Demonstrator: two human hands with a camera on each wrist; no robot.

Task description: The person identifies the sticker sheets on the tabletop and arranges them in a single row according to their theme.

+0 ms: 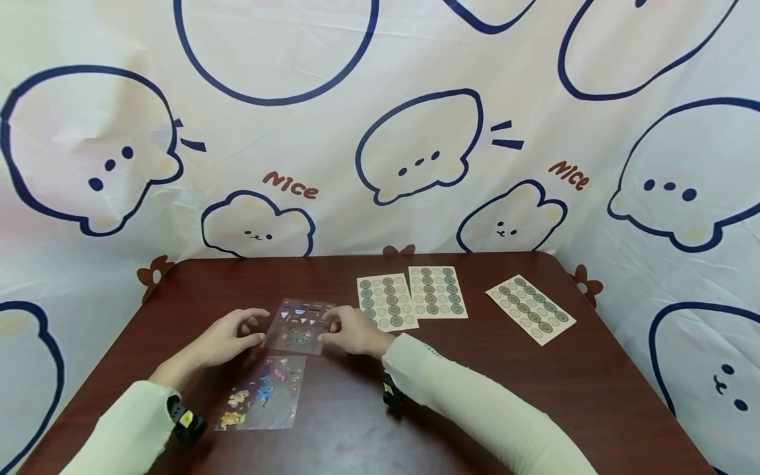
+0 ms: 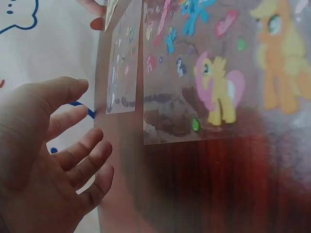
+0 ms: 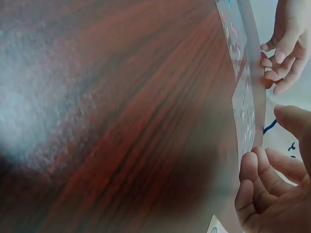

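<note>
A clear sticker sheet (image 1: 295, 338) with small stickers lies on the table between the two hands. My left hand (image 1: 228, 338) hovers by its left edge, and in the left wrist view that hand (image 2: 58, 150) has loosely bent fingers with nothing between them. Beside the sheet's right edge is my right hand (image 1: 351, 331). The right wrist view shows this hand (image 3: 272, 189) with fingers loosely bent and thumb apart; whether the fingertips touch the sheet I cannot tell. Nearer to me lies a second clear sheet (image 1: 285, 409) with colourful pony stickers (image 2: 221, 92).
Two cream sheets (image 1: 388, 303) (image 1: 438, 293) printed with rows of round designs lie side by side behind my right hand. A third such sheet (image 1: 530, 310) lies angled at the right. The dark wooden table (image 1: 475, 359) meets a cartoon-printed cloth (image 1: 332, 224) at its back.
</note>
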